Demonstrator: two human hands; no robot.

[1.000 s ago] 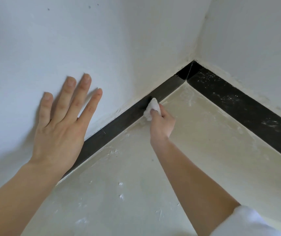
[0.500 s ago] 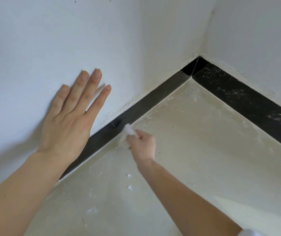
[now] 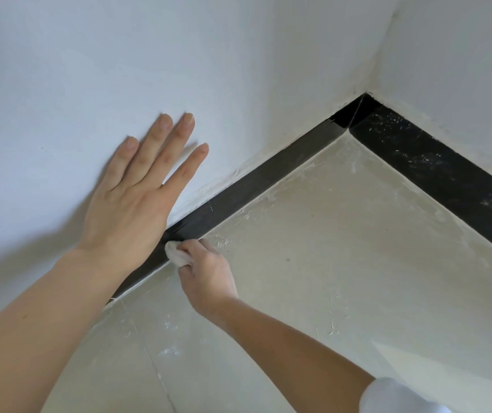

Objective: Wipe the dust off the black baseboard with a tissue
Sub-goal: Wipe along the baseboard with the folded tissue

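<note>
A black baseboard [image 3: 256,186] runs along the foot of the left wall into the corner. A second black stretch [image 3: 441,174] on the right wall carries white dust streaks. My right hand [image 3: 206,272] grips a crumpled white tissue [image 3: 176,255] and presses it against the left baseboard, just below my left wrist. My left hand [image 3: 137,198] lies flat on the white wall above the baseboard, fingers straight and spread. The part of the baseboard behind my left forearm is hidden.
White walls meet in the corner [image 3: 366,96] at the upper right. The pale floor [image 3: 343,248] has white dust flecks and smears, thickest along the baseboard edge. A white sleeve [image 3: 399,397] covers my right upper arm at the bottom right.
My right hand has slid the tissue along the left baseboard away from the corner, towards me, down to my left wrist. My left hand stays flat on the wall.
</note>
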